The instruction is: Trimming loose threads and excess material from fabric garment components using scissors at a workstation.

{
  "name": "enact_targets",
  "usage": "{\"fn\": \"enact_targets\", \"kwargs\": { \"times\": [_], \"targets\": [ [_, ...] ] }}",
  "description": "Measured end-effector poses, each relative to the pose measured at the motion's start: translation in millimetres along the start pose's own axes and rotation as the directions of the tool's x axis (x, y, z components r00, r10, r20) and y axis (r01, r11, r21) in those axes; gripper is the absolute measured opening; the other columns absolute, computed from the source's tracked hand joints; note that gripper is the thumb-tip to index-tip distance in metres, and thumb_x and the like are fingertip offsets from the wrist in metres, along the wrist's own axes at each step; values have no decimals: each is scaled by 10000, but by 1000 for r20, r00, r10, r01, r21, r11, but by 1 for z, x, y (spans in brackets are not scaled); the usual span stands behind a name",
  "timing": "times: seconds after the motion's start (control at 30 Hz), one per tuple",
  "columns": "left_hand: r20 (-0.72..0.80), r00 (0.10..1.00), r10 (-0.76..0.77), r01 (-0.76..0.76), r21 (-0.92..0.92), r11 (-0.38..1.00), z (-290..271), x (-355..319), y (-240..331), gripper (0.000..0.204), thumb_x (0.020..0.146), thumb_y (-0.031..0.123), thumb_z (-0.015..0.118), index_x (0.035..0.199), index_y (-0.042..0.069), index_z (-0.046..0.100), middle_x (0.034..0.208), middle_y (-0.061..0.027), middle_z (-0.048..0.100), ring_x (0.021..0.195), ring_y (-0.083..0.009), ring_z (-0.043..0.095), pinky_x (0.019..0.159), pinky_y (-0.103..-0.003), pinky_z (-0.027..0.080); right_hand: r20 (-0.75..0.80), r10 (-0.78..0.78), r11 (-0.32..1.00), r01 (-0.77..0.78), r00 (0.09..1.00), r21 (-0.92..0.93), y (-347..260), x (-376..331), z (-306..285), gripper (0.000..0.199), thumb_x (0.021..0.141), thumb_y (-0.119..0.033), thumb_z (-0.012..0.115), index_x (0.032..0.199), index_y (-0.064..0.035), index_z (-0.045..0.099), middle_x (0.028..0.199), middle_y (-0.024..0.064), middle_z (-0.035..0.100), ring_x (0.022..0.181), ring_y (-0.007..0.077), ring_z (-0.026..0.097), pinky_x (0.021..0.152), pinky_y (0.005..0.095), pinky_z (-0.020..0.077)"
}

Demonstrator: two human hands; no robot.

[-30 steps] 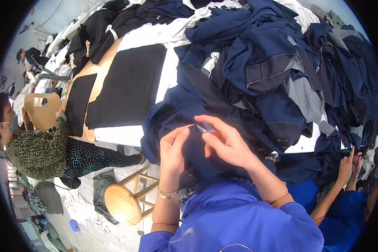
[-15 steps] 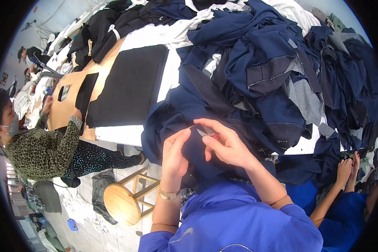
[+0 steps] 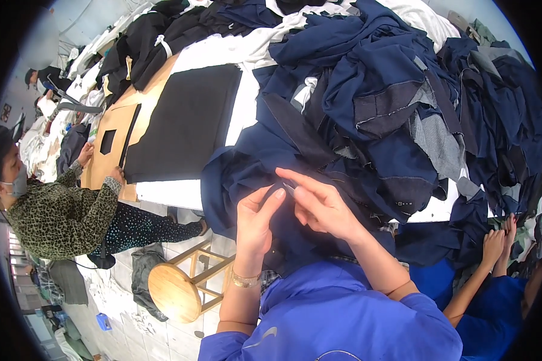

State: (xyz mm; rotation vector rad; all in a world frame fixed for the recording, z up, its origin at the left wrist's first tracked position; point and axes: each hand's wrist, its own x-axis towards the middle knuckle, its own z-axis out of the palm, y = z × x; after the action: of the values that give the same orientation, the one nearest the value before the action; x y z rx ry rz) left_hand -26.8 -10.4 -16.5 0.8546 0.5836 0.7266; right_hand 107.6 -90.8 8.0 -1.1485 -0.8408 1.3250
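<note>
My right hand (image 3: pixel 324 204) is closed around small thread snips (image 3: pixel 289 187); only a bit of pale metal blade shows, and the fingers hide the handle. Close by, my left hand (image 3: pixel 256 218) has its thumb and forefinger pinched at the blade's tip. Whatever they hold is too small to make out. Beneath both hands, navy cloth (image 3: pixel 229 171) hangs over the table's near edge toward my lap. A large heap of navy cut pieces (image 3: pixel 367 66), some with grey undersides, rises just beyond.
Stacked black cloth (image 3: pixel 183 120) lies left on the table. Beside it, a person in a patterned top (image 3: pixel 60 213) holds a brown card template (image 3: pixel 117 135). A wooden stool (image 3: pixel 174 292) stands at lower left. At right, another person's hands (image 3: pixel 498 243) touch navy cloth.
My hands have drawn together, and my right fingers have closed over the snips' red handle. The person at left has shifted the brown template, covering more of the black strip.
</note>
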Motion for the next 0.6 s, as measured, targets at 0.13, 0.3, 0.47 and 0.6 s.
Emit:
{"fn": "enact_targets", "kwargs": {
  "times": [0.13, 0.3, 0.47, 0.6],
  "targets": [
    [-3, 1000, 4, -4, -2, 1000, 2, -1, 0, 172, 838, 39, 617, 997, -21, 644, 922, -78, 665, 810, -105, 613, 749, -215, 471, 57, 61, 939, -76, 997, 335, 8, 1, -6, 421, 977, -286, 377, 1383, -176, 355, 580, -23, 434, 420, 17, 290, 367, 163, 214],
    [-1, 1000, 8, -8, -1, 1000, 4, 0, -1, 170, 834, 36, 621, 991, -25, 645, 917, -75, 666, 806, -103, 612, 747, -214, 473, -30, 53, 938, -39, 998, 345, 4, -1, -1, 428, 969, -265, 414, 1385, -187, 352, 588, -41, 426, 433, 9, 289, 376, 152, 200],
    [-1, 1000, -10, 10, 11, 1000, 6, -1, -1, 168, 832, 35, 624, 987, -26, 646, 915, -77, 665, 805, -104, 612, 746, -213, 475, -67, 44, 956, -23, 997, 292, 11, 0, -4, 415, 961, -219, 443, 1369, -178, 383, 577, -54, 408, 446, -1, 290, 381, 150, 194],
    [-22, 1000, -14, 14, 19, 1000, 5, 0, -3, 173, 829, 35, 626, 990, -26, 645, 917, -79, 664, 808, -106, 613, 751, -215, 477, -130, 17, 930, 32, 991, 366, 11, -1, -6, 403, 965, -206, 429, 1363, -153, 391, 571, -54, 409, 448, -3, 293, 380, 148, 201]
  ]
}}
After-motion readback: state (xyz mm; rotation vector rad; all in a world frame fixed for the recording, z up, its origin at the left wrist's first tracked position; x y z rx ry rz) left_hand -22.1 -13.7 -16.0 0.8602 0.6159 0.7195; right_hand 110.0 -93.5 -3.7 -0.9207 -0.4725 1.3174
